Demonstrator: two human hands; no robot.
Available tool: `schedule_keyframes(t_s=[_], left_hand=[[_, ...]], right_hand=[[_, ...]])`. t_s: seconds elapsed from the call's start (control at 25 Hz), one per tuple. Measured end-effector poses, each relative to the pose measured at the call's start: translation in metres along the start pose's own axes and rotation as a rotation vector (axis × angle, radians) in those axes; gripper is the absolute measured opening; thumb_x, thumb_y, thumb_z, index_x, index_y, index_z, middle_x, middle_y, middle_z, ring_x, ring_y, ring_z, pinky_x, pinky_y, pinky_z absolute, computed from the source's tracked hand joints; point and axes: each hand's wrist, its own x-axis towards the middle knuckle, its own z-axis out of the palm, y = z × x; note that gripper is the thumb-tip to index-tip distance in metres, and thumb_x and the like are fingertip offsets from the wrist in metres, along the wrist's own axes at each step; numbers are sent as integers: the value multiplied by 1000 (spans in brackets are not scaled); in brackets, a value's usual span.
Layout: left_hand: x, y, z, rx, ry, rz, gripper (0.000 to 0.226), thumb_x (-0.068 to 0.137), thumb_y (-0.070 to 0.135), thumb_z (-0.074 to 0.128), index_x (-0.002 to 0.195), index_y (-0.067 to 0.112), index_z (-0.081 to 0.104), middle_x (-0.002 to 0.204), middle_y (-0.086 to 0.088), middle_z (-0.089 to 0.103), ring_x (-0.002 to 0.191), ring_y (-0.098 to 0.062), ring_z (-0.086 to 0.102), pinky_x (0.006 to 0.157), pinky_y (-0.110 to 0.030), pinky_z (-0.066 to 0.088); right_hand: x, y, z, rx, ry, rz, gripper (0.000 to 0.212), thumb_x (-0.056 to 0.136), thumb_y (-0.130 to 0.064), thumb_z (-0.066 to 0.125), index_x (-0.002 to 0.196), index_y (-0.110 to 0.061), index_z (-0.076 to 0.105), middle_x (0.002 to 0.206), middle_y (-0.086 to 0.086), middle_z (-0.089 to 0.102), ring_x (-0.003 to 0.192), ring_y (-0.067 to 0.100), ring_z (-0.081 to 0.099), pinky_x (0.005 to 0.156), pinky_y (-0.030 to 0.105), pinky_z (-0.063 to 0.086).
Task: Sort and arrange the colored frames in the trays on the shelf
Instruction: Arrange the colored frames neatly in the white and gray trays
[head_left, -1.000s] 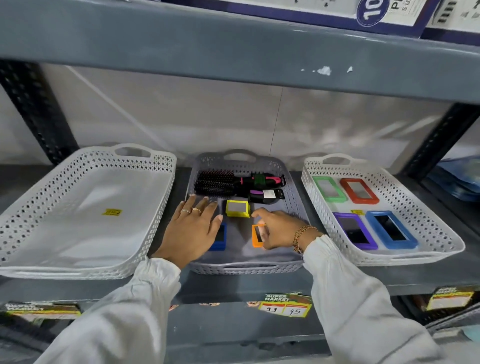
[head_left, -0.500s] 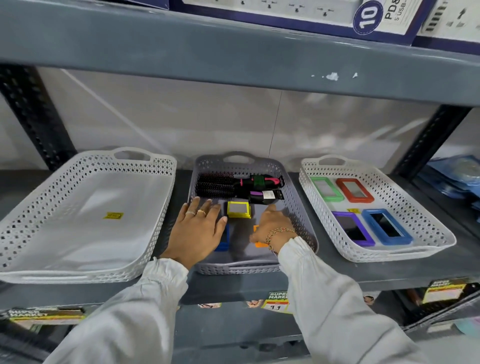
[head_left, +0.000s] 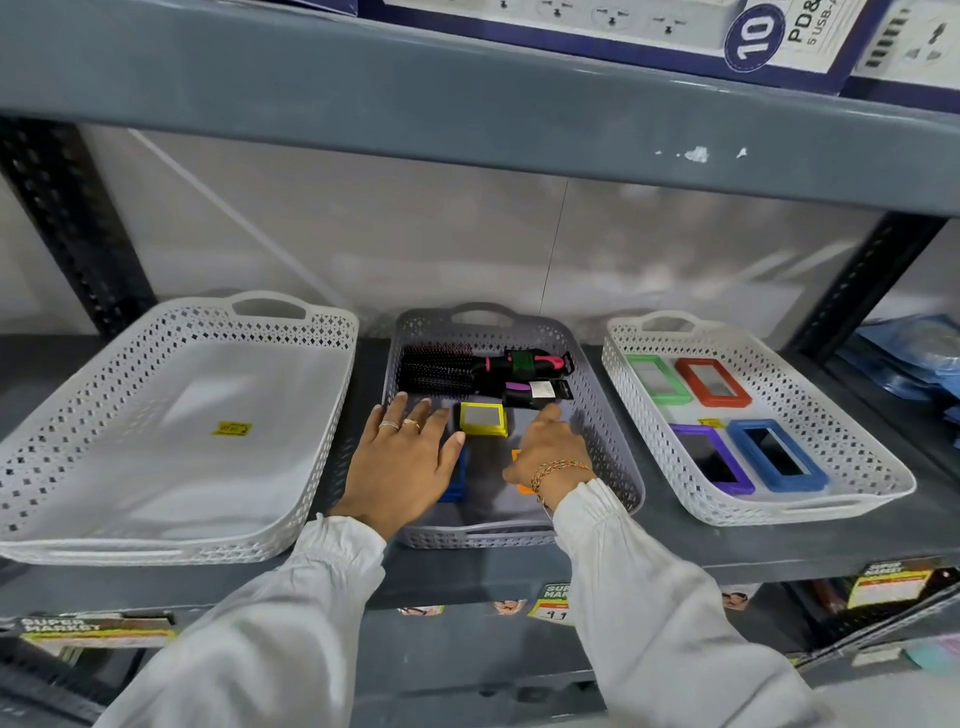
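Both hands reach into the grey middle tray (head_left: 618, 457). My left hand (head_left: 400, 462) lies flat with fingers spread, covering most of a blue frame (head_left: 457, 478). My right hand (head_left: 545, 452) rests palm down on an orange frame (head_left: 519, 486), of which only slivers show; whether the fingers grip it is hidden. A yellow frame (head_left: 483, 419) lies between the two hands' fingertips. The white right tray (head_left: 852, 441) holds a green frame (head_left: 655, 379), a red frame (head_left: 712, 382), a purple frame (head_left: 711, 457) and a larger blue frame (head_left: 776, 454).
Black hairbrushes (head_left: 467, 369) with pink and purple handles lie across the back of the grey tray. A white left tray (head_left: 311, 395) holds only a yellow sticker (head_left: 231, 428). The upper shelf (head_left: 467, 104) hangs low overhead. Price tags line the shelf's front edge.
My right hand has slid from beside the orange frame to on top of it, fingers now pointing toward the back. My left hand stays on the blue frame.
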Motion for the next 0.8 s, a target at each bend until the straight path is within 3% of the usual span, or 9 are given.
schedule_keyframes(t_s=[0.16,0.32,0.48,0.68,0.8], left_hand=[[-1,0,0,-9,4,-2,63,86,47,19,119,8,57,122,-16,62,120,-39,48,100,-56,35],[0,-1,1,-15,1,8,63,87,47,19,120,9,56,122,-16,61,121,-40,47,100,-56,35],[0,-1,2,-26,3,12,67,86,49,14,124,10,52,129,-14,56,127,-37,40,104,-53,30],[-1,-1,3,-53,-10,-11,76,82,53,4,133,13,44,140,-10,46,134,-33,29,110,-48,19],[-2,0,3,-27,-5,-12,70,85,50,10,128,11,49,134,-12,53,130,-35,37,107,-50,25]], right_hand=[[-4,1,-1,-4,-5,0,86,80,-22,72,140,4,16,133,16,51,123,36,52,97,35,48],[-6,2,-1,29,-10,12,82,80,-22,72,138,3,19,132,16,53,123,37,52,95,35,48],[-5,-4,-12,-47,-34,-25,82,79,-34,72,137,0,26,134,16,51,125,38,49,99,39,46],[30,-25,-32,-192,18,-386,60,81,-21,70,130,-2,42,127,19,56,122,37,49,93,42,48],[48,-34,-24,-293,-43,-545,45,81,-16,65,122,-2,52,118,20,63,111,37,58,83,37,51]])
